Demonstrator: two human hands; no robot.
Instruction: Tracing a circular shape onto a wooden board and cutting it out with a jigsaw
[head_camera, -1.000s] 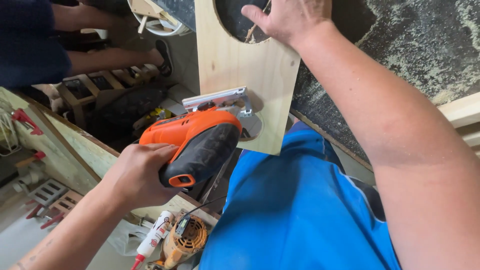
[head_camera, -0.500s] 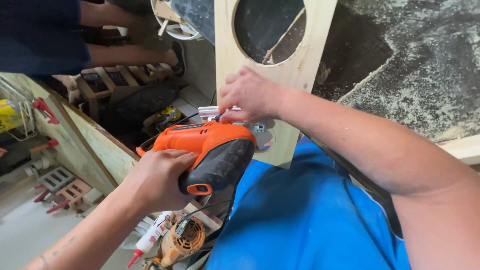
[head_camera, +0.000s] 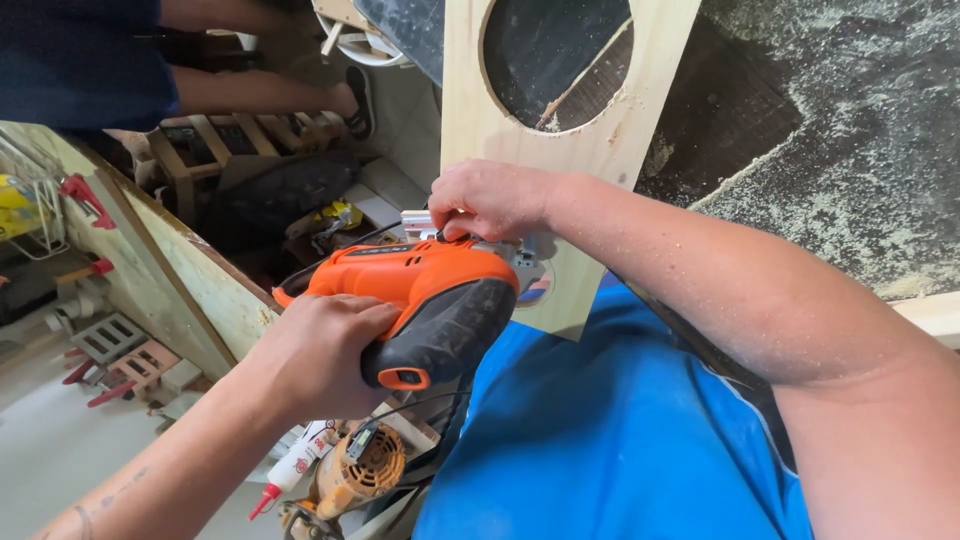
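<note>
My left hand (head_camera: 315, 352) grips the handle of an orange and black jigsaw (head_camera: 430, 295), held against the lower edge of a pale wooden board (head_camera: 560, 150). My right hand (head_camera: 490, 200) rests on the front top of the jigsaw, fingers curled on its nose near the metal base plate (head_camera: 525, 265). The board stands upright and has a large round hole (head_camera: 555, 60) cut in it. Sawdust dots my right forearm.
A dark, sawdust-covered workbench (head_camera: 850, 130) lies to the right. Another person (head_camera: 150, 60) in dark blue stands at the upper left. Below are a glue tube (head_camera: 295, 465), an orange power tool (head_camera: 360, 470), red clamps (head_camera: 110, 375) and a long wooden plank (head_camera: 190, 270).
My right hand has come down from the top of the board onto the front of the jigsaw. The view has shifted so the round hole shows more fully.
</note>
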